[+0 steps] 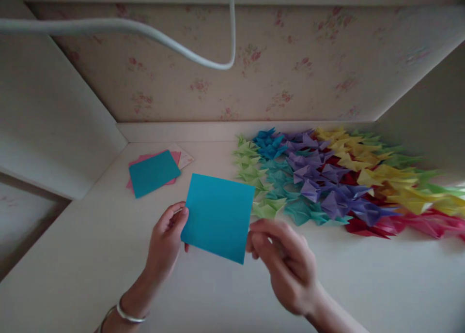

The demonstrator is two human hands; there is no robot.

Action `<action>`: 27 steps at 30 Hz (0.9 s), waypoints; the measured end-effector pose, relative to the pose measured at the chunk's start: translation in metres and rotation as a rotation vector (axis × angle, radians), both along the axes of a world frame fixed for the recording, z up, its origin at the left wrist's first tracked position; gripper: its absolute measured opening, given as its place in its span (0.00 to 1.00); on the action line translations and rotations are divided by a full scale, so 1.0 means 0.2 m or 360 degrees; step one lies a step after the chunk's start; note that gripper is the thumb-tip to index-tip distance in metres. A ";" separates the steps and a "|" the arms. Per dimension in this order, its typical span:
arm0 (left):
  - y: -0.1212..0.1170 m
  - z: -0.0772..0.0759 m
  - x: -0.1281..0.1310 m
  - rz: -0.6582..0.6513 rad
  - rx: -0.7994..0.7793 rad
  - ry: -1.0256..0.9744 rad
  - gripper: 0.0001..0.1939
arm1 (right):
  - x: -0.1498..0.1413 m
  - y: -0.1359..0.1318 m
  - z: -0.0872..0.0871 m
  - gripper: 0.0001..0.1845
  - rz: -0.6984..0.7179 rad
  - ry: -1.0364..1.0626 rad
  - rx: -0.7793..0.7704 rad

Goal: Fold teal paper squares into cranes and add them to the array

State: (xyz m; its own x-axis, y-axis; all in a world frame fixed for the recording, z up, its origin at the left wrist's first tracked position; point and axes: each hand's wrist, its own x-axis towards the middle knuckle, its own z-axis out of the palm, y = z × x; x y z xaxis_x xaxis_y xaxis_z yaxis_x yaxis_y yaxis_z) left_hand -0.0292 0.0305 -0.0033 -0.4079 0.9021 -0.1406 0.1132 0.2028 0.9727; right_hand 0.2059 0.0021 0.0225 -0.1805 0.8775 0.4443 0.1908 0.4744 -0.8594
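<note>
A square sheet of blue origami paper (219,218) is held up, slightly tilted, above the white table. My left hand (167,236) is closed on its left edge, thumb on the front face and fingers mostly behind. At the opposite edge is my right hand (286,263), its fingers curled together against the lower right side of the sheet; the exact fingertip contact is partly hidden. The sheet looks flat, with no creases visible.
Behind the left hand lies a small stack with a darker blue sheet (154,173) over pink paper (176,158). Rows of folded paper pieces, green, teal, purple (308,168), yellow (385,175) and red, cover the right back. A white cable (174,45) hangs overhead before floral wallpaper (283,98).
</note>
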 end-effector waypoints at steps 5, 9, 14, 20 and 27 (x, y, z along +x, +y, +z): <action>-0.03 0.05 0.02 0.0068 0.0045 -0.0380 0.23 | 0.03 0.25 -0.05 0.25 0.0117 -0.0463 0.0531; -0.04 0.05 0.00 0.0055 0.0075 -0.0559 0.24 | 0.09 0.19 -0.09 0.30 0.0021 -0.0505 0.0592; -0.06 0.00 -0.02 0.0064 0.0074 -0.0531 0.27 | 0.07 0.17 -0.12 0.32 0.0103 -0.0691 0.0579; -0.07 0.00 -0.05 -0.0066 0.0168 -0.0551 0.16 | 0.07 0.17 -0.16 0.21 -0.0006 -0.0628 0.0444; -0.11 0.02 -0.05 -0.0462 0.0179 -0.0529 0.17 | 0.05 0.15 -0.15 0.18 -0.0063 -0.0226 -0.0051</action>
State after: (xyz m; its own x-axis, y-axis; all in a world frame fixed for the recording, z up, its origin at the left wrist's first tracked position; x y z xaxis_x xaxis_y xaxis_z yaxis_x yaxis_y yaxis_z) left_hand -0.0387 0.0091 0.0003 -0.0854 0.9896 -0.1159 -0.1723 0.0999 0.9800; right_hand 0.2167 0.0325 -0.0075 -0.2045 0.8985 0.3884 0.3296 0.4368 -0.8370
